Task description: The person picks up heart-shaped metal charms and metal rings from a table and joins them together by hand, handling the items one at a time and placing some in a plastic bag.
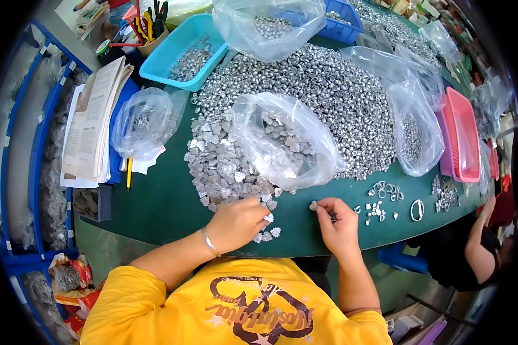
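Green tabletop [155, 207]: right hand [338, 227], fingers pinching metal piece [313, 206]; left hand [236, 225], fingers curled at silvery pile [216, 167], grip unclear.

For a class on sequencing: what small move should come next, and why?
Perhaps the right hand should lower its piece onto the table: that piece is already pinched, and bare table shows between it and the left hand.

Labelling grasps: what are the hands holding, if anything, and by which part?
Right hand: a small silvery piece, apparently pinched by its edge at the fingertips. Left hand: at loose flat pieces; can't tell whether it holds one.
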`<act>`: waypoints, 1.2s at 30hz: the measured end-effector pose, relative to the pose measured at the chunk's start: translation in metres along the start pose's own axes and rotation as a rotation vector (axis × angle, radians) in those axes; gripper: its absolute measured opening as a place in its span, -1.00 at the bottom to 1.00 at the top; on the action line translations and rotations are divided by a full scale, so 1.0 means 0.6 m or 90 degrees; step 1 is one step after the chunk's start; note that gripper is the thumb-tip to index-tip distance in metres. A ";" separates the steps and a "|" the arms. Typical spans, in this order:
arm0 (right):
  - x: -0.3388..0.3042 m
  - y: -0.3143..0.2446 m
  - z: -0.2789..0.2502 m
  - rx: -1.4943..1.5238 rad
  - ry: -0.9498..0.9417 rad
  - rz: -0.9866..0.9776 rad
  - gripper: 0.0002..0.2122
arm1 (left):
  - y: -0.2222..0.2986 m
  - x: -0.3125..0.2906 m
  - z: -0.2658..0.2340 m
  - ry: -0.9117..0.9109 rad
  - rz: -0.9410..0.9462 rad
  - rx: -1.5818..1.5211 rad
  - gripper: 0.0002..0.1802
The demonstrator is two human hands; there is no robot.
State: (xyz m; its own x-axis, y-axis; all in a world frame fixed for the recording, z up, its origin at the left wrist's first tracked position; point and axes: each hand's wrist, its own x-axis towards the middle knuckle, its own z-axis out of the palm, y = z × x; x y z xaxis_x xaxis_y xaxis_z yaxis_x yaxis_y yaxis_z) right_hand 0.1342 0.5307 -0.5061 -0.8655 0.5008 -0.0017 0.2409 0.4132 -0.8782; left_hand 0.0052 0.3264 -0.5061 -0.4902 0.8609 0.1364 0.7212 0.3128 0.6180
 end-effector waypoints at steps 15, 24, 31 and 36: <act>0.028 0.009 -0.007 0.644 -0.227 0.184 -0.94 | -0.028 -0.015 -0.059 -0.021 -0.306 -1.317 -0.78; 0.032 -0.030 0.091 -0.220 -0.096 -0.295 -0.86 | -0.017 -0.020 -0.027 0.162 -0.116 -0.251 -0.88; 0.017 -0.028 0.048 -0.214 -0.150 -0.300 -0.92 | -0.008 -0.005 -0.003 0.111 -0.017 0.019 -0.89; 0.016 -0.028 0.050 -0.180 -0.079 -0.256 -0.94 | -0.011 0.000 0.009 0.090 0.014 0.088 -0.86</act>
State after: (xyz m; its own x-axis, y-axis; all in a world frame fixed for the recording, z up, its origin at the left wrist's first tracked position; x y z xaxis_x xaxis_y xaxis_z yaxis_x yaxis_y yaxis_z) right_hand 0.1087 0.5061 -0.5058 -0.9556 0.1728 0.2386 -0.0278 0.7533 -0.6570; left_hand 0.0031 0.3264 -0.5144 -0.5299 0.8064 0.2626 0.7886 0.3546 0.5023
